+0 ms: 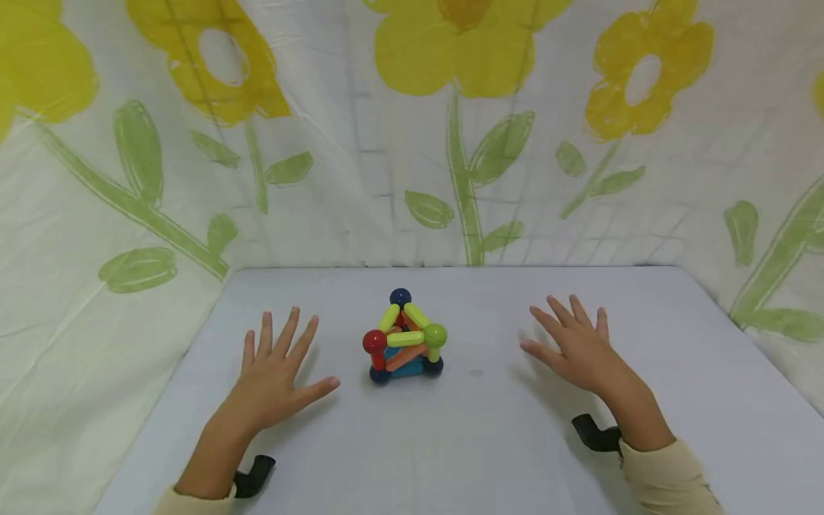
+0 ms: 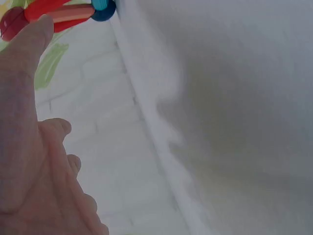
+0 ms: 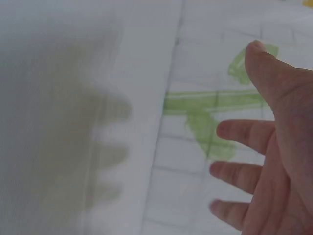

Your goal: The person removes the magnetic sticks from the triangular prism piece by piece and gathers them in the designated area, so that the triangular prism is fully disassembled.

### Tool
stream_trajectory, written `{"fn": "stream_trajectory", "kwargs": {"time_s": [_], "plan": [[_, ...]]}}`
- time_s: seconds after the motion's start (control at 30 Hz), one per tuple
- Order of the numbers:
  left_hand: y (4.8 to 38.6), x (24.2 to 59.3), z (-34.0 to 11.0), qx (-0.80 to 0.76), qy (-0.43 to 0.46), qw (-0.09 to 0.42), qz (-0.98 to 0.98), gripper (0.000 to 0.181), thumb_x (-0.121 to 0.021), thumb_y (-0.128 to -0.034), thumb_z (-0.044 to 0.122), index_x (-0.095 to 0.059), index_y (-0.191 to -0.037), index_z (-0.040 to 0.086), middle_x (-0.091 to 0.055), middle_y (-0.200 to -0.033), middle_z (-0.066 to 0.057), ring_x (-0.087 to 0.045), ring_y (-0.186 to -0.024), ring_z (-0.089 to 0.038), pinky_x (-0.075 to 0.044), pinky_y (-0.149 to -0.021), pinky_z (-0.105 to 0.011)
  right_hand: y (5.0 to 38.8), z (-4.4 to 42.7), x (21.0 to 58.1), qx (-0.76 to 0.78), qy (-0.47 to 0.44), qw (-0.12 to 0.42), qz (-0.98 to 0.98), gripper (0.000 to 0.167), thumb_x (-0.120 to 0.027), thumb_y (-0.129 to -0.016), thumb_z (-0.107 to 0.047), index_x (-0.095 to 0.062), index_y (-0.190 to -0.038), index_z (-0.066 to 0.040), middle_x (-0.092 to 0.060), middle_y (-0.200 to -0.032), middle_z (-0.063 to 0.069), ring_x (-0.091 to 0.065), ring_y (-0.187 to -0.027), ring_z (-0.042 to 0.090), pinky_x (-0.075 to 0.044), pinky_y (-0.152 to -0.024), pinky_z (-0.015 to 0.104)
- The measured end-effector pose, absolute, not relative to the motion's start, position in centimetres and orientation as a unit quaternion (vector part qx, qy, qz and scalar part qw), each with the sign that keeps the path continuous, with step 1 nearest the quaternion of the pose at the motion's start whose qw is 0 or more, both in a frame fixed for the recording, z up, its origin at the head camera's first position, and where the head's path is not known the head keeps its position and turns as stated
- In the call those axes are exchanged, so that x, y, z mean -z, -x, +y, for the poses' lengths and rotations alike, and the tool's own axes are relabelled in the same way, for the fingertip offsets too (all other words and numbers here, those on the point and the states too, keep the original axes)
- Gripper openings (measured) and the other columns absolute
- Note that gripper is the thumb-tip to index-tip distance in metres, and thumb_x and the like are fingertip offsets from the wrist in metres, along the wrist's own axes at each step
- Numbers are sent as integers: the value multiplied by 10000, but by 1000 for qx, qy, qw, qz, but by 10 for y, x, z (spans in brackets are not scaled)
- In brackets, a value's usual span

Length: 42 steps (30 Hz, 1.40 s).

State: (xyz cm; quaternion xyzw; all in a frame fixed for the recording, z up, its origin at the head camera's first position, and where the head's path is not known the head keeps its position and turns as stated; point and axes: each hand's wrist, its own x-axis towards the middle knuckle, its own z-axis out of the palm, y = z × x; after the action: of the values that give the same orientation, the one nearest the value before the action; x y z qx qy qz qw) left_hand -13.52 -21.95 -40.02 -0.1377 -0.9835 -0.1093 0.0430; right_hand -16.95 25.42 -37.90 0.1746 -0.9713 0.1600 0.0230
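Although neither hand touches it, the ball-and-rod model [image 1: 404, 340] sits on the tabletop [image 1: 412, 443] between the two, plainly nearer the left hand [image 1: 269, 379] than the right hand [image 1: 582, 352]. From the left hand's grip it lies to the right and slightly farther out, a little past the tip of the outstretched thumb; from the right hand's grip it lies to the left, across a wider gap. In the left wrist view the thumb tip overlaps the model's coloured parts, but the head view shows them apart. Both grips are apart: fingers spread, thumbs held out toward the model, nothing clasped. Both hands appear to hover above the tabletop. The model is compact, with no clear long axis; its best guide is the yellow-green rod [image 1: 405, 339], which runs roughly left to right between the red ball [image 1: 375, 342] and the green ball [image 1: 435, 335], one end toward each hand. My judgement is that a grasp would turn on this sideways line, with the shorter reach for the left hand.
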Motion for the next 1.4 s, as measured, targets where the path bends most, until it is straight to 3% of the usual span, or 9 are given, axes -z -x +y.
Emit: {"fn": "stream_trajectory", "kwargs": {"time_s": [0.1,0.17,0.3,0.43,0.67,0.83,1.07,1.4], "plan": [[139,403,-212,126,158,44,-978,987,-618,-837,722,-331,-1569,125,-156,-1642,-189,25,-1466,-527,-7,-1098,-723,173,240,377,-173,-217,44,-960,567,-634,-981,-422,-567,-1396,-42,-497,-1447,228,-367,-1380,468,-40,-1064,758],[141,405,-206,144,180,47,-972,901,-668,-839,669,-440,-1516,120,-284,-1605,-177,-95,-1470,-504,-88,-1104,-716,175,229,375,-193,-249,54,-948,469,-677,-969,-329,-623,-1327,-30,-592,-1355,185,-495,-1298,408,-160,-1090,706],[144,405,-195,196,222,41,-954,665,-756,-851,524,-627,-1349,103,-555,-1415,-124,-431,-1356,-405,-333,-1061,-639,178,203,368,-237,-315,66,-917,367,-724,-942,-204,-661,-1261,-35,-662,-1259,104,-597,-1201,311,-421,-1026,543],[147,405,-185,241,247,18,-939,568,-775,-856,479,-671,-1272,105,-649,-1267,-39,-594,-1189,-263,-489,-968,-498,179,176,357,-249,-356,60,-899,355,-741,-929,-193,-665,-1253,-68,-673,-1226,41,-636,-1116,229,-513,-931,442],[157,411,-170,308,267,-19,-913,442,-823,-818,448,-701,-1103,134,-698,-1062,28,-664,-959,-165,-552,-837,-378,183,138,328,-247,-362,-31,-899,354,-769,-906,-199,-673,-1229,-91,-667,-1208,25,-657,-990,188,-535,-855,386],[165,421,-163,341,275,-11,-899,280,-841,-826,338,-719,-979,137,-700,-929,71,-669,-858,-124,-559,-782,-324,183,118,321,-248,-351,-66,-900,247,-788,-885,-177,-702,-1112,-137,-644,-1012,-38,-611,-887,176,-515,-765,320],[166,422,-162,337,278,8,-900,173,-826,-846,249,-734,-938,135,-699,-879,86,-657,-822,-103,-557,-766,-307,183,105,325,-221,-352,-44,-908,237,-831,-835,-152,-644,-980,-163,-546,-826,-68,-504,-746,125,-458,-641,280],[163,422,-160,345,253,-14,-904,212,-824,-843,266,-727,-970,127,-709,-897,60,-668,-821,-137,-562,-751,-319,186,93,337,-229,-366,-49,-901,219,-663,-844,-38,-478,-940,-107,-488,-803,5,-466,-652,149,-385,-562,259]]}}
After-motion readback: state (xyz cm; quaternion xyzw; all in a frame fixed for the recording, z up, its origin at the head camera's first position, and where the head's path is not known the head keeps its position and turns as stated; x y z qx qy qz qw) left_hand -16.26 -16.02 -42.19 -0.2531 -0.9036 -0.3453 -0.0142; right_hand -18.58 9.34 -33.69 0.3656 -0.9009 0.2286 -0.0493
